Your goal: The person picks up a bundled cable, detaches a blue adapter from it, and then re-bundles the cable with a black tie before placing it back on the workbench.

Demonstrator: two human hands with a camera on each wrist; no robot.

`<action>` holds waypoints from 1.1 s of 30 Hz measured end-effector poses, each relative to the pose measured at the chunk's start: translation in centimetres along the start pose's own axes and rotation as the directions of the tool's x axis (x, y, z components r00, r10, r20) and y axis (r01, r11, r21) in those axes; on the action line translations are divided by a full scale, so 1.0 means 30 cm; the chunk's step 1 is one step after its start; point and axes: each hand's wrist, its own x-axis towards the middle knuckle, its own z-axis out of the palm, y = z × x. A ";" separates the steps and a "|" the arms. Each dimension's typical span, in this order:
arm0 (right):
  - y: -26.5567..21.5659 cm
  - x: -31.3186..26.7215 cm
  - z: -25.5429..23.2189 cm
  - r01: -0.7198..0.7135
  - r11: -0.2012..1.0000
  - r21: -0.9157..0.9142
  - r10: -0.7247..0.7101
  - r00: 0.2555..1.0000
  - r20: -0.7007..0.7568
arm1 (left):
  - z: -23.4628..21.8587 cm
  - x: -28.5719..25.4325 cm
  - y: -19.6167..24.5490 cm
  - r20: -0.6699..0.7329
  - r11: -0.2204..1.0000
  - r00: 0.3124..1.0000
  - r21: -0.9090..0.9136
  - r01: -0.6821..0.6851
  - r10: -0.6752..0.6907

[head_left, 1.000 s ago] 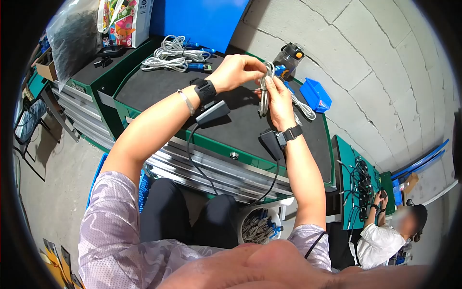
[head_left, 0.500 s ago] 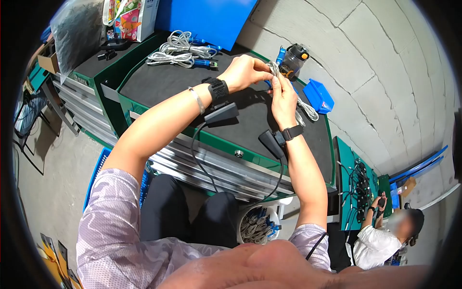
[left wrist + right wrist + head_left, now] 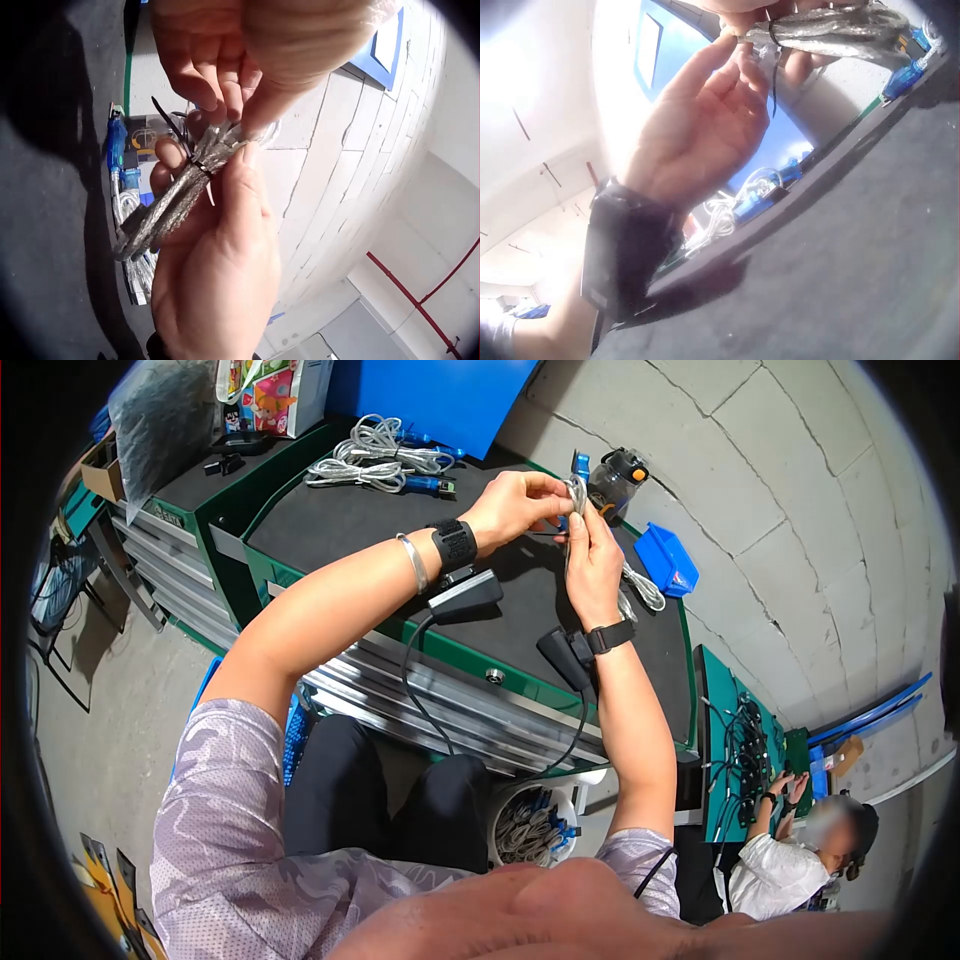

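Note:
A bundled clear-grey cable [image 3: 169, 206] is held up over the dark mat between both hands. My right hand [image 3: 593, 565] grips the bundle, thumb on one side and fingers behind it. With thumb and fingertips, my left hand [image 3: 508, 510] pinches the looped end of the cable. A thin black cable tie [image 3: 199, 166] goes round the bundle close to the fingers, its loose tail sticking out. In the right wrist view, that tail hangs down beside the left fingertips [image 3: 733, 39].
Coiled cables with blue plugs [image 3: 430, 486] lie at the mat's back left. Another coiled cable [image 3: 640, 588] lies right of the hands, near a blue bin [image 3: 668, 560] and a bottle [image 3: 618, 480]. A bucket of cables [image 3: 492, 822] stands below. Another person [image 3: 785, 870] sits at right.
Both hands have shifted slightly right in the head view, still on the cable. The bundle has turned, from hanging lengthwise to mostly hidden behind the right hand.

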 end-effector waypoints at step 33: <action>0.038 0.000 -0.009 -0.107 0.900 0.422 0.084 0.994 0.074 | -0.057 0.015 0.040 0.059 0.681 0.841 0.558 -0.474 0.537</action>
